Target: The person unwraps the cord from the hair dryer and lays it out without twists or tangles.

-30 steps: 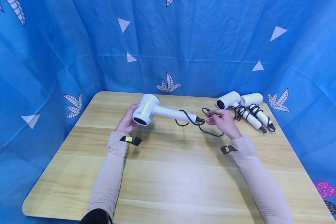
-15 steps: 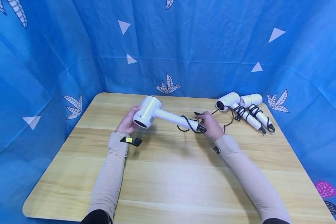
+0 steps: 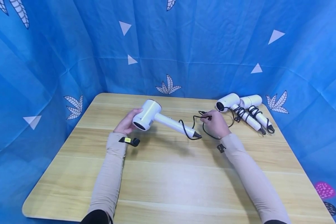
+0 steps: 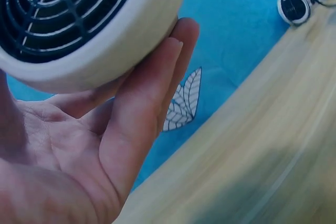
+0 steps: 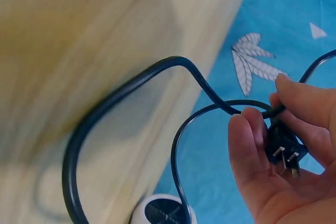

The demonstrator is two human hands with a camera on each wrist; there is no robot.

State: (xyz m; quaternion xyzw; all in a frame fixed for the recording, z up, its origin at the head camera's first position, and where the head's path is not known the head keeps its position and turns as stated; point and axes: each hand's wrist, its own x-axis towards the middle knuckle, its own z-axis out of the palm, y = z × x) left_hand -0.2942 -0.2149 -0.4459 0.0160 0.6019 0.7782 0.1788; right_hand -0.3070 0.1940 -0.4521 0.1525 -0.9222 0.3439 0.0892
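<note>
A white hair dryer (image 3: 149, 115) is held above the table, its handle slanting down to the right. My left hand (image 3: 126, 123) grips the round barrel from the left. In the left wrist view the dark grille (image 4: 58, 14) at the barrel's end shows, with fingers curved around the rim. A black cord (image 3: 194, 123) leaves the handle's tip and loops across to my right hand (image 3: 216, 124). Up close in the right wrist view, that hand pinches the cord, and the two-pin plug (image 5: 284, 148) lies within its fingers.
Two more white hair dryers, one nearer (image 3: 228, 101) and one behind it (image 3: 252, 100), lie at the table's back right, black cords wound round their handles. The wooden table (image 3: 168, 180) ends at a blue patterned curtain (image 3: 168, 37) behind and at both sides.
The right hand moved left to the handle's tip, took the cord and plug, then drew back slightly right. The dryer's handle has tipped lower, and the cord's loops have shifted.
</note>
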